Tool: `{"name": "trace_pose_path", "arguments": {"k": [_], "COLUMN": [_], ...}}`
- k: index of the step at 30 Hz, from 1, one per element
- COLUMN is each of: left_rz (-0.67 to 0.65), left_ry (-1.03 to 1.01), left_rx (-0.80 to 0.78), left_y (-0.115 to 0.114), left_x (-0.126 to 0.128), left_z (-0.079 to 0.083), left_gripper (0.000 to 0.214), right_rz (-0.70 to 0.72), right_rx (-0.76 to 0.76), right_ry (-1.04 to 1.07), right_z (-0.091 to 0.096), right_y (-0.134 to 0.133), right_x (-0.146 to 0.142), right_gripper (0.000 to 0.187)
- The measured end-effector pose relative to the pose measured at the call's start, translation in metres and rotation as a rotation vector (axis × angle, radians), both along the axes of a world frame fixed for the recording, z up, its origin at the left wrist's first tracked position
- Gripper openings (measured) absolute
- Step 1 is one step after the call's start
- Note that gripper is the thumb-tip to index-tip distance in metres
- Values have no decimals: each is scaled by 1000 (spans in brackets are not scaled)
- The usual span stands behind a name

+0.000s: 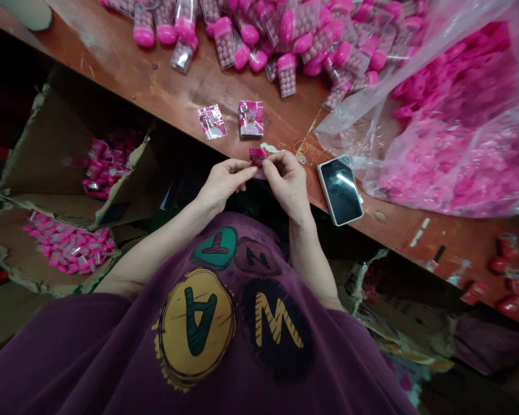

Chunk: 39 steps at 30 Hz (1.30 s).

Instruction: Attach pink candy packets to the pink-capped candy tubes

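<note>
A small pink packet (256, 155) is pinched between both my hands at the near edge of the wooden table (168, 92). My left hand (223, 180) grips its left side with fingers closed. My right hand (285, 177) holds the right side, fingers curled on it. Just beyond lie a flat pink printed packet (211, 121) and a small pink box (251, 119). A heap of clear tubes with pink caps (281, 34), filled with small beads, covers the far part of the table.
A phone (340, 189) lies face up right of my hands. A clear plastic bag of pink caps (454, 115) fills the right. Below the table at left, cardboard boxes (47, 167) hold pink packets (69, 248). Red items (508, 253) sit at far right.
</note>
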State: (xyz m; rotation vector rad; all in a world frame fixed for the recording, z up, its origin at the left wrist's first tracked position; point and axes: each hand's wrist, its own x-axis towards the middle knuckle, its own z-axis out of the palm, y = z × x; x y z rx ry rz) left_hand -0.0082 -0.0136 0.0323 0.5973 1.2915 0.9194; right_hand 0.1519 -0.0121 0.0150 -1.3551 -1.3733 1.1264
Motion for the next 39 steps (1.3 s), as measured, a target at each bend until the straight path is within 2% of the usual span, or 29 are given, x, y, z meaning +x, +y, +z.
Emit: {"name": "trace_pose_path", "arguments": {"k": [5,8,11,15,17,21,26,30,32,34,36,38,39], "left_rz": [-38,-58,-108,-169,-158,-79,-69,-118,-93,-24,59,131,161], "left_ry": [-91,-132,-185,-200,-168,-115,-68,-174,-226,-239,-232,-225,-225], "left_rx": [9,-28,-70,-82,-63,9,-53,-87,-93,-92,-92,-91,-92], "left_y": [5,7,10,15,17,21,26,27,26,26,27,30,31], "left_x": [3,5,6,8,10,17,23,17,11,4,-3,-11,-14], "left_z": [0,0,-3,-9,-13,-18,-12,-6,-4,-4,-3,-1,1], "left_gripper": [23,20,19,29,30,33,39,30,25,23,23,24,24], "right_rz": [-84,-127,-116,-28,-16,-37,-57,-11,84,109,-25,-210,-256], "right_rx": [-170,-128,-56,-101,-95,7,2,2,4,8,64,160,187], "right_ry": [253,303,231,184,156,-12,-145,-144,-151,-183,-269,-436,-540], "right_z": [-6,-9,-7,-4,-6,-12,-18,-15,-12,-10,-10,-13,-15], "right_y": [-1,-1,0,-2,-2,2,5,11,23,46,80,117,135], "right_x": [1,4,8,13,13,9,6,12,16,20,21,19,18], "right_gripper": [54,55,45,40,35,23,17,16,16,19,23,24,28]}}
